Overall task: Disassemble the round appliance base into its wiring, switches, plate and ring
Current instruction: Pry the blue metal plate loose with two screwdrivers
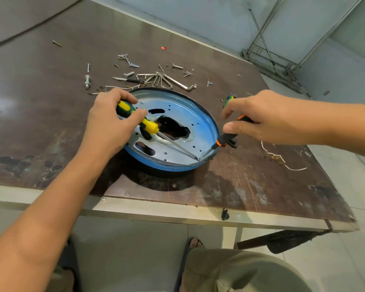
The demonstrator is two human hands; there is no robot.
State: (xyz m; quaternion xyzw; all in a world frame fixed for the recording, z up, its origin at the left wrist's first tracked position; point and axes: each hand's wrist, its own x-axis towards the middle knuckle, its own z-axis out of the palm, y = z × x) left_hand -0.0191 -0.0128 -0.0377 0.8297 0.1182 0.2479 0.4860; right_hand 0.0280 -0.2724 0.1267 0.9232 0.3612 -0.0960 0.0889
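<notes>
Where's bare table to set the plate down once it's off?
Widest bare patch: table left of the round base, out to the left edge. A narrower strip lies between base and near edge. Crowded behind the base: screws and hex keys; white wire lies right.

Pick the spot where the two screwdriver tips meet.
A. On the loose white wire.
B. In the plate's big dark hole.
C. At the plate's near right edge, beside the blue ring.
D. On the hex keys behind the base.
C: the yellow-handled screwdriver in the left hand and the orange-and-black screwdriver in the right hand both point to the plate edge by the blue ring.
</notes>
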